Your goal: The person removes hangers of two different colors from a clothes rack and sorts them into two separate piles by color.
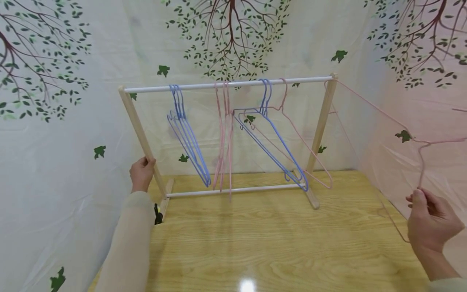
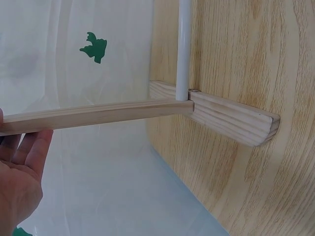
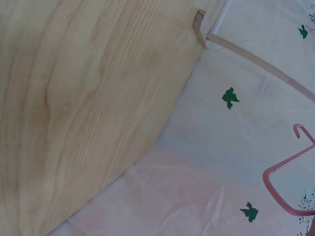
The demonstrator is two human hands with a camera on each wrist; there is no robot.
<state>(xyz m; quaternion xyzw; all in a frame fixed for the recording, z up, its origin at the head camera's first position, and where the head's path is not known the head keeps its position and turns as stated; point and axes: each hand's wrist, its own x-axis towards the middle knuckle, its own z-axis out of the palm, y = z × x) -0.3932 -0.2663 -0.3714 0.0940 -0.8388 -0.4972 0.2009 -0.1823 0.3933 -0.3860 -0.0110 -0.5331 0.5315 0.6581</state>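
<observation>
My left hand (image 1: 142, 174) grips the left wooden post (image 1: 136, 122) of a small clothes rack. In the left wrist view, the fingers (image 2: 38, 152) curl under that post (image 2: 108, 113). At the far right, my right hand (image 1: 434, 221) pinches a pink clothes hanger (image 1: 445, 141) by a length of its wire. One end of this hanger overlaps the rack's top right corner in the head view. Its small hook and bent corner (image 3: 279, 198) show in the right wrist view, where most of the right hand is cut off.
From the white top rail (image 1: 240, 84) hang several blue hangers (image 1: 193, 150) at left, pink hangers (image 1: 230, 158) in the middle, and blue hangers (image 1: 281, 140) with one pink hanger (image 1: 308, 148) at right. The rack stands on a wooden table (image 1: 255, 235) against printed sheets.
</observation>
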